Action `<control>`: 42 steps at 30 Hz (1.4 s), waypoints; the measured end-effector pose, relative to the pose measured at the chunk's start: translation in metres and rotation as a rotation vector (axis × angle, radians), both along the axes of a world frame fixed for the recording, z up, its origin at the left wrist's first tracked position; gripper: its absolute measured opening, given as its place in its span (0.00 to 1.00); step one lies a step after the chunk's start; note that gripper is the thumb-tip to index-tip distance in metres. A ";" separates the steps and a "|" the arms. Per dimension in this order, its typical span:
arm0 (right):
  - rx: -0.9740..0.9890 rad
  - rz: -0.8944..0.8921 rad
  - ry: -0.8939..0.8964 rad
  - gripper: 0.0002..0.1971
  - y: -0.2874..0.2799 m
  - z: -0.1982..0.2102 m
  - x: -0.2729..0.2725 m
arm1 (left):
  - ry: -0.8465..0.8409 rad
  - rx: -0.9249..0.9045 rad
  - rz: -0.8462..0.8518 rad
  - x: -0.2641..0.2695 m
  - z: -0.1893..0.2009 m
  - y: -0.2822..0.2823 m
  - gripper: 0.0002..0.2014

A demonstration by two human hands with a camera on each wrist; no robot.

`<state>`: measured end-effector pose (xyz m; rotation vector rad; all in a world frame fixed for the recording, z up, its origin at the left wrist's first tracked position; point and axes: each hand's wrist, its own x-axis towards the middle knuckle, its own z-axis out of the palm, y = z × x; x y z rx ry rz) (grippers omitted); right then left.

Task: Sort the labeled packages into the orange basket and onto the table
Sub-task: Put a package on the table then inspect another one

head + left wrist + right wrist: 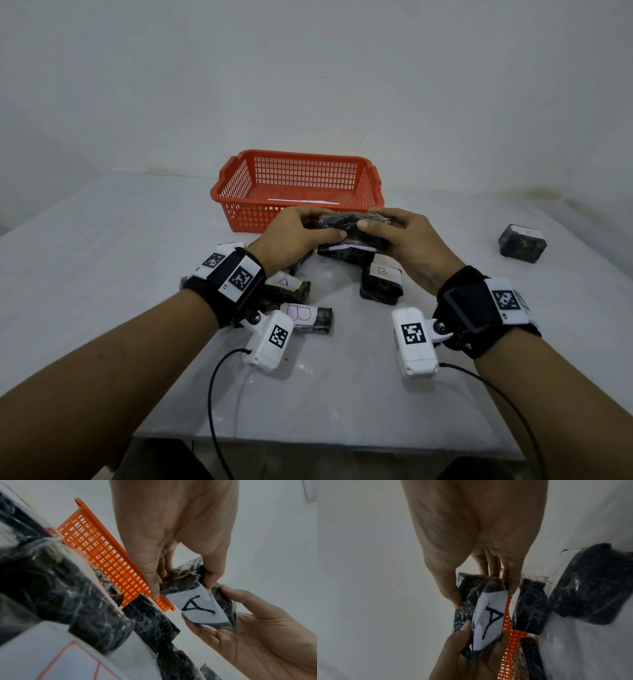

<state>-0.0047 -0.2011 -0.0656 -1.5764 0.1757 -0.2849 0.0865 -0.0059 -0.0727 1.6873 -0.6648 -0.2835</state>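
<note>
A dark plastic-wrapped package (346, 226) with a white label marked A (197, 608) hangs just in front of the orange basket (294, 154). Both hands hold it above the table. My left hand (325, 228) pinches its left end with thumb and fingers. My right hand (373, 222) grips its right end, thumb on the near side. The label faces down toward the wrist cameras and also shows in the right wrist view (488, 619). The basket holds only a white slip (303, 201).
Several dark packages lie on the white table (102, 274) under the hands: one marked B (382, 284), one with a red B (305, 317), one marked A (286, 286). A lone package (522, 243) sits far right. The wall stands behind the basket.
</note>
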 end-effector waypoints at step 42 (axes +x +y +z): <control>-0.029 0.036 0.065 0.20 0.006 -0.001 -0.003 | -0.019 -0.088 0.056 -0.005 -0.002 -0.001 0.14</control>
